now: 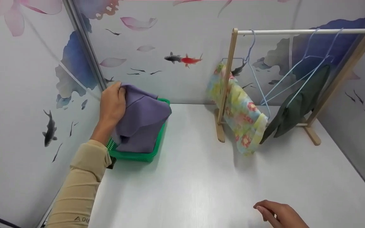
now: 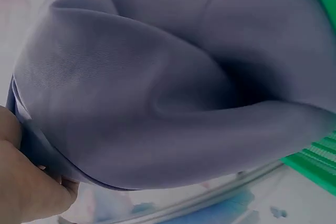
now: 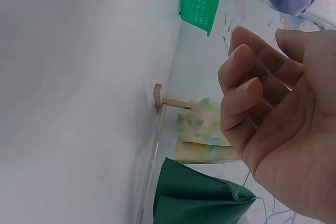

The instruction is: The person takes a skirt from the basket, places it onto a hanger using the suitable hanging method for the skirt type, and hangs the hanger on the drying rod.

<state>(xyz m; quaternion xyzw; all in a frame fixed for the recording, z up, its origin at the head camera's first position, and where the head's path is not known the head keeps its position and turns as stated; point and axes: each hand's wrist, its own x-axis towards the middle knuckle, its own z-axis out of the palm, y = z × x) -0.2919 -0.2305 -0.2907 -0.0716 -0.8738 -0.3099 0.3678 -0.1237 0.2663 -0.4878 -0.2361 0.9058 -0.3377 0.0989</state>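
A piece of purple cloth [image 1: 144, 117] hangs in folds over the green basket [image 1: 135, 156] at the left. My left hand [image 1: 112, 99] pinches its upper left corner above the basket. In the left wrist view the purple cloth [image 2: 157, 103] fills most of the picture, with my left fingers [image 2: 37, 187] at its edge. At the lower right, over the white table, my right hand [image 1: 280, 213] holds nothing. In the right wrist view the fingers of the right hand [image 3: 283, 108] are loosely curled with the palm showing.
A wooden rack [image 1: 228, 82] with a white rail [image 1: 284, 32] stands at the back right. From it hang a flowered cloth [image 1: 242, 114], a dark green cloth [image 1: 299, 107] and light blue wire hangers [image 1: 284, 77]. Printed walls [image 1: 138, 41] enclose the white table [image 1: 188, 177].
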